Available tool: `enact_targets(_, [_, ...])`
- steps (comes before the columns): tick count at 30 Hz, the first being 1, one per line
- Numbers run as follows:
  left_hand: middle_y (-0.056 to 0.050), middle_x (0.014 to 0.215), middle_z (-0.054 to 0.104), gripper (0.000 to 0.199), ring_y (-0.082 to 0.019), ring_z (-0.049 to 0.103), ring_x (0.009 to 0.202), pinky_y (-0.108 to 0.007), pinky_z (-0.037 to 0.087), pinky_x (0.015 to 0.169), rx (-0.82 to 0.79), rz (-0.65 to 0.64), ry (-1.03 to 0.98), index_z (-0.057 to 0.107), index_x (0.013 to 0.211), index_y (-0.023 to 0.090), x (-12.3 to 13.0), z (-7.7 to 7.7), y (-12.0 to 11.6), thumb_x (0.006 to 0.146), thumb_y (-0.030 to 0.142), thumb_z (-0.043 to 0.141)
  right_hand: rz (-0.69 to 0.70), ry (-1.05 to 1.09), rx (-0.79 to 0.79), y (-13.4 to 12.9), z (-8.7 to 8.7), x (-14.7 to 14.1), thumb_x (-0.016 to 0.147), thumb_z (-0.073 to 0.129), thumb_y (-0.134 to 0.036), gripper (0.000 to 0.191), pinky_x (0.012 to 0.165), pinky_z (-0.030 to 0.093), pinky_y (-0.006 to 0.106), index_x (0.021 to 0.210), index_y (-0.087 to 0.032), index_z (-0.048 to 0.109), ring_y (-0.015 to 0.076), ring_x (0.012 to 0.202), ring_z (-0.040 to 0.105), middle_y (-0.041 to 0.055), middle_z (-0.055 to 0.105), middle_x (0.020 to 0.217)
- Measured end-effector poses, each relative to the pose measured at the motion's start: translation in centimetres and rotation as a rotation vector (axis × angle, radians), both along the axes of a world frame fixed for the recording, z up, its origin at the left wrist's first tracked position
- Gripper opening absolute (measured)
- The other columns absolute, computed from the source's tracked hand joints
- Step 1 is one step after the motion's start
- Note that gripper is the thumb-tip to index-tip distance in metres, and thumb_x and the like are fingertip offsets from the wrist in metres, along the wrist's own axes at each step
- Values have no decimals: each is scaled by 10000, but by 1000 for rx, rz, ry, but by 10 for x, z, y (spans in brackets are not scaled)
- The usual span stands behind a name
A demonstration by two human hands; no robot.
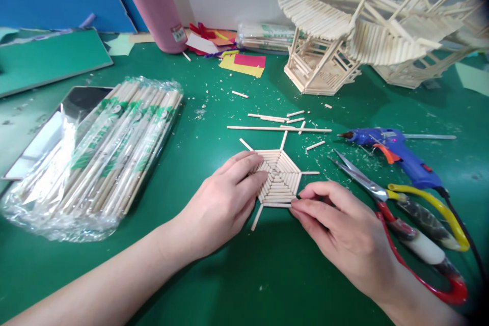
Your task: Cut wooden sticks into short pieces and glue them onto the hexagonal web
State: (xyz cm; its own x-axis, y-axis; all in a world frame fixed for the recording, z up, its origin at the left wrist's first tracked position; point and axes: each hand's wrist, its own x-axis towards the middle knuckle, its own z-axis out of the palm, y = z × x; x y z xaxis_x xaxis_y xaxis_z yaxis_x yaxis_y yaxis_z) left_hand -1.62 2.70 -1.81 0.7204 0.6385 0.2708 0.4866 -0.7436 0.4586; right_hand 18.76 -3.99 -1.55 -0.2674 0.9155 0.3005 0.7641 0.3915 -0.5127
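A hexagonal web of thin wooden sticks, with spokes jutting past its rim, lies flat on the green table. My left hand grips its left side, fingertips resting on top of the rows and the thumb side hidden. At the lower right edge, my right hand pinches the end of a short wooden stick that runs along the outer row. Several loose stick pieces and one long stick lie just behind the web.
To the right are a blue glue gun and scissors with red and yellow handles. Bagged sticks lie over a dark glossy slab at left. Behind stand a pink bottle, coloured paper and a stick-built pavilion model.
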Motion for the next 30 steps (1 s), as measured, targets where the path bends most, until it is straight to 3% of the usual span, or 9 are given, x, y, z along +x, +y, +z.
enact_targets(15, [-155, 1200, 462, 273, -253, 376, 1193, -404, 396, 976, -31, -6, -18, 516, 1078, 93, 1, 2, -2, 830, 78, 403, -14, 1, -6, -1, -1, -2, 799, 537, -109, 167, 611, 485, 243, 877, -206, 649, 130, 741, 553, 48, 570, 874])
enact_targets(22, [-164, 1239, 438, 371, -281, 359, 1209, -439, 402, 977, -45, 20, -12, 473, 1101, 107, 3, 5, -8, 771, 246, 565, -10, -9, 18, -1, 0, -1, 800, 534, -109, 169, 618, 488, 262, 872, -194, 661, 137, 734, 552, 53, 583, 862])
enact_targets(30, [-166, 1193, 472, 319, -289, 367, 1200, -420, 403, 980, 32, 56, 25, 506, 1073, 76, 8, -1, -9, 803, 245, 524, -9, -11, 49, 1, 1, -2, 798, 536, -106, 171, 641, 496, 271, 859, -191, 672, 150, 755, 570, 51, 608, 839])
